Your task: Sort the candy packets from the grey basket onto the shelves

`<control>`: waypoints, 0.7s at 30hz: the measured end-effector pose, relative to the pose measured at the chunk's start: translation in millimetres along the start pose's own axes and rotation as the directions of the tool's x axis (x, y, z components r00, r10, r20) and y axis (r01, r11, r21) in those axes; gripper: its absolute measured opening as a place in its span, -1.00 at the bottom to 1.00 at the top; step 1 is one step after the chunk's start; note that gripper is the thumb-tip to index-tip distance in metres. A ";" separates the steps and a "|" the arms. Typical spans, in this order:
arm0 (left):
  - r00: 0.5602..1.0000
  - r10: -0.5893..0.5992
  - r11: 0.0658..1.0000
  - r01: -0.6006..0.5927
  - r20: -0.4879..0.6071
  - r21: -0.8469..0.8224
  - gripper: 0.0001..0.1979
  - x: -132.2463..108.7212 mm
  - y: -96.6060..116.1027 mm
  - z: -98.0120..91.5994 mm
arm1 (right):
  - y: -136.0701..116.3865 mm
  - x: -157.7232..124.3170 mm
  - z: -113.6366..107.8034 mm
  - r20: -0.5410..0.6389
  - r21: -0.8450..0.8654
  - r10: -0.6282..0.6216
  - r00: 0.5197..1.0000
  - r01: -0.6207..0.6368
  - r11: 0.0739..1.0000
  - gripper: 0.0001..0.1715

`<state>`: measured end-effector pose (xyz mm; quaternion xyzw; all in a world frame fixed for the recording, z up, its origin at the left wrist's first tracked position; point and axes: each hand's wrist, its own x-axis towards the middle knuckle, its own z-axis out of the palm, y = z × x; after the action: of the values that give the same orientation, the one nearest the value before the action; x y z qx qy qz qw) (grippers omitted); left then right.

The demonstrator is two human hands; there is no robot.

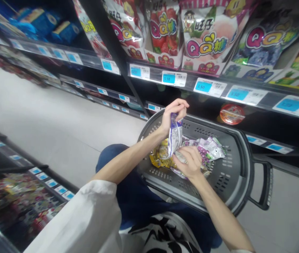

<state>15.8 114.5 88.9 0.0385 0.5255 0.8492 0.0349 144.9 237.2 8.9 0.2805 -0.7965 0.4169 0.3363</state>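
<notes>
My left hand (175, 110) is closed on the upper end of a small purple-and-white candy bag (175, 135), which hangs upright over the basket. At the bag's lower edge is my right hand (190, 160), its fingers curled and its thumb against the bag. Below both hands, in a dark grey shopping basket (233, 189), lie a yellow candy bag (160, 156) and a purple-and-white bag with grapes on it (211, 149). My hands partly cover these bags.
Large QQ gummy bags (204, 35) line the shelf in front, above a rail of price tags (210, 87). A round red-lidded tub (232, 114) sits on the lower shelf. The basket's handle (265, 186) sticks out right. Another shelf with packets (20, 200) stands at lower left.
</notes>
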 end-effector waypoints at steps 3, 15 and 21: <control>0.995 0.100 0.964 -0.091 -0.021 0.250 -0.78 3.9 -0.2 -5.8 | -0.3 -0.4 2.8 -0.036 0.040 0.160 0.986 -0.159 0.987 -0.75; 0.955 -0.034 0.551 -0.228 0.295 0.803 -0.77 14.5 25.8 -24.3 | 27.0 16.7 1.3 0.166 0.735 0.940 0.299 -0.672 0.084 -0.58; 0.986 -0.005 0.670 -0.118 0.164 0.733 -0.75 23.1 22.0 -33.8 | 36.3 13.7 -0.6 0.186 0.706 0.911 0.369 -0.695 0.137 -0.57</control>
<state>-11.0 77.0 94.3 0.1303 0.8186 0.5586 0.0298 110.2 253.4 2.5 -0.1608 -0.5383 0.8265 0.0348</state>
